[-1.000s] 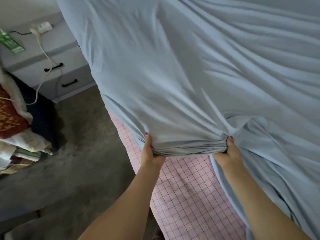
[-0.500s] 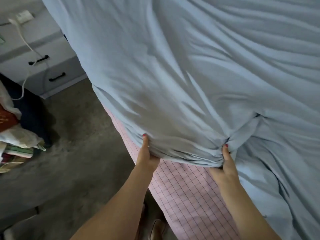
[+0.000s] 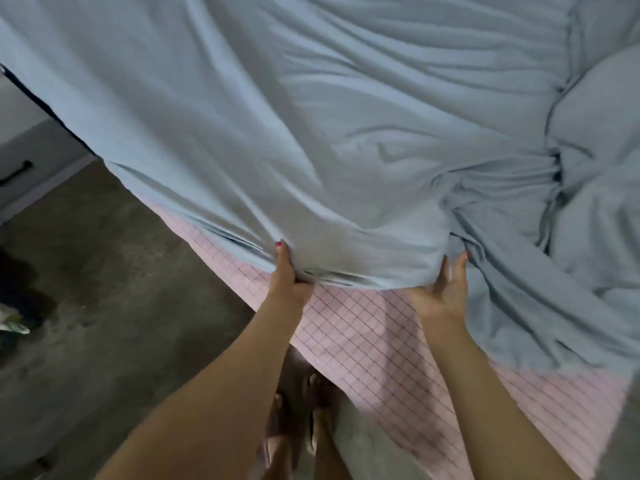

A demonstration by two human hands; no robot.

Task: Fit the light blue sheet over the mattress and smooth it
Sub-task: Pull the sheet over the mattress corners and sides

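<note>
While both hands pinch its lower hem, the crumpled light blue cotton sheet (image 3: 311, 133) drapes the pink checked mattress (image 3: 363, 341) — left hand (image 3: 287, 282) clamped on gathered edge, right hand (image 3: 440, 292) half-open beneath it — the uncovered side lies just below.

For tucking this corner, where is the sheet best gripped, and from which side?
Probably at its bunched hem above the pink checked mattress side, coming from below. The hem gathers thick there and faces the person, where the left hand and right hand already hold it, thumbs on top.
</note>
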